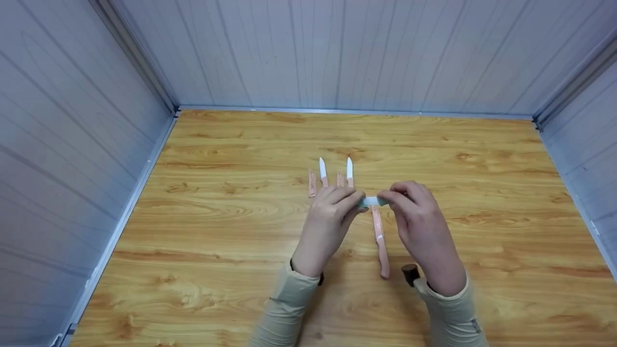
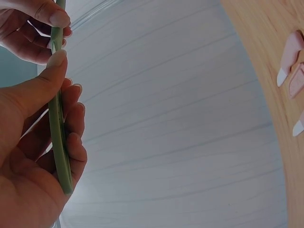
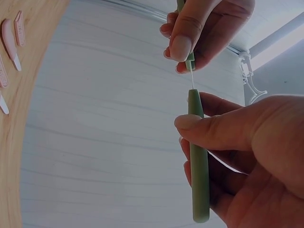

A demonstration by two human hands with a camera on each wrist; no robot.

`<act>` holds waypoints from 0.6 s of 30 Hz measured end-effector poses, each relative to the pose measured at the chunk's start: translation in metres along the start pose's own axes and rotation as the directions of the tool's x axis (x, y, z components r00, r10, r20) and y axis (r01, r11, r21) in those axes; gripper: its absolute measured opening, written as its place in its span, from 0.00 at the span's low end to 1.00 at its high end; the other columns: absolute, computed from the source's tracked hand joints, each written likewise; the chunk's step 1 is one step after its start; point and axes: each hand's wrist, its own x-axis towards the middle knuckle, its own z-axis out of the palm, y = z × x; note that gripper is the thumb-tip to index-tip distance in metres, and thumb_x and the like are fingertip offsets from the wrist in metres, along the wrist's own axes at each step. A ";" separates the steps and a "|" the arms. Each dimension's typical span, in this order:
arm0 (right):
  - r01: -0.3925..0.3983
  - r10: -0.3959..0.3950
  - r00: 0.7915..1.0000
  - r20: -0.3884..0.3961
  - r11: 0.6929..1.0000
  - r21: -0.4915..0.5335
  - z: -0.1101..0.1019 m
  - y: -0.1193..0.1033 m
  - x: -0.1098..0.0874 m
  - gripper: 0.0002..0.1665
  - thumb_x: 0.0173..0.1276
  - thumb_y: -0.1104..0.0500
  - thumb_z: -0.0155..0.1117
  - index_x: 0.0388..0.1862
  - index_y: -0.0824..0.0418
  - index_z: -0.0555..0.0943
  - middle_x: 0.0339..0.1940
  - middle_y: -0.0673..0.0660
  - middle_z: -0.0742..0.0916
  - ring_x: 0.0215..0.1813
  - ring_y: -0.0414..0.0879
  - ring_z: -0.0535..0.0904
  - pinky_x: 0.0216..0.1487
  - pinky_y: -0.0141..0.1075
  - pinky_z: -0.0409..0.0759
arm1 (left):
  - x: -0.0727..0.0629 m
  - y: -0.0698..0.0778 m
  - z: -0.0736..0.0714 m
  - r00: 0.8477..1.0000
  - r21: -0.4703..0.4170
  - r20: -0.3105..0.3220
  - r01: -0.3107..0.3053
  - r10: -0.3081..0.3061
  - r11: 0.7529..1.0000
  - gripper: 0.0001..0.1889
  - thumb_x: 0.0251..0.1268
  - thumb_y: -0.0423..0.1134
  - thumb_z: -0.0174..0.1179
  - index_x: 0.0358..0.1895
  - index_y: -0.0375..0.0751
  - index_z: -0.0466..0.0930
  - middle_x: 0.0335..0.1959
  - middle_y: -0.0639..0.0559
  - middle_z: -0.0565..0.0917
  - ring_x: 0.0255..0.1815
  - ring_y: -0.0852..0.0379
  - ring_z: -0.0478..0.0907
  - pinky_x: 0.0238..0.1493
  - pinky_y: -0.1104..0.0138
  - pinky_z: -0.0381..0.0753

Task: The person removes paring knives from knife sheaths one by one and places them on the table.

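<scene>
In front of me both hands hold a small green-handled knife and its green sheath in line, above the table. My right hand (image 1: 424,224) grips the green knife (image 3: 200,175) by its handle, thumb along the side. My left hand (image 1: 330,212) holds the green sheath (image 2: 56,128) between thumb and fingers. A stretch of white blade (image 1: 370,201) shows between the two hands; its tip is hidden at the sheath. Below them lies a pink knife (image 1: 382,255) with a pink sheath (image 1: 377,222) over its blade.
Beyond my left hand lie two pink knives with bare white blades (image 1: 323,168) (image 1: 350,168), their handles partly hidden. Beside them lie two pink sheaths (image 1: 312,183) (image 1: 340,179). The wood-grain table (image 1: 217,231) is bounded by pale panel walls (image 1: 318,58) at the back and sides.
</scene>
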 end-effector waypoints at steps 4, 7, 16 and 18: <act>-0.016 0.016 1.000 0.014 1.000 -0.008 -0.002 0.000 0.000 0.12 0.63 0.74 0.62 0.42 0.65 0.84 0.40 0.57 0.80 0.43 0.51 0.74 0.44 0.40 0.72 | 0.000 -0.001 -0.001 1.000 -0.009 -0.007 0.000 -0.001 1.000 0.10 0.58 0.36 0.67 0.42 0.37 0.86 0.40 0.53 0.84 0.42 0.56 0.77 0.46 0.68 0.74; -0.016 0.016 1.000 0.018 1.000 -0.023 -0.003 0.000 0.000 0.12 0.63 0.74 0.62 0.42 0.64 0.85 0.40 0.57 0.80 0.43 0.51 0.73 0.45 0.39 0.73 | 0.000 -0.001 -0.001 1.000 -0.002 -0.010 0.005 -0.005 1.000 0.10 0.58 0.37 0.67 0.42 0.38 0.86 0.40 0.52 0.84 0.42 0.56 0.77 0.47 0.68 0.74; -0.022 0.022 1.000 0.020 1.000 -0.017 -0.003 0.001 -0.001 0.12 0.63 0.73 0.62 0.42 0.63 0.85 0.40 0.56 0.80 0.43 0.49 0.73 0.43 0.38 0.72 | 0.000 -0.002 -0.001 1.000 0.000 -0.004 0.009 -0.009 1.000 0.11 0.57 0.37 0.67 0.42 0.37 0.86 0.40 0.53 0.84 0.43 0.56 0.78 0.48 0.67 0.74; -0.025 0.025 1.000 0.019 1.000 -0.016 -0.003 0.000 -0.001 0.12 0.63 0.73 0.61 0.42 0.63 0.85 0.40 0.56 0.80 0.42 0.49 0.73 0.43 0.38 0.72 | -0.001 -0.002 0.000 1.000 0.002 -0.007 0.007 -0.007 1.000 0.11 0.57 0.36 0.68 0.42 0.37 0.86 0.40 0.53 0.84 0.42 0.56 0.77 0.48 0.67 0.74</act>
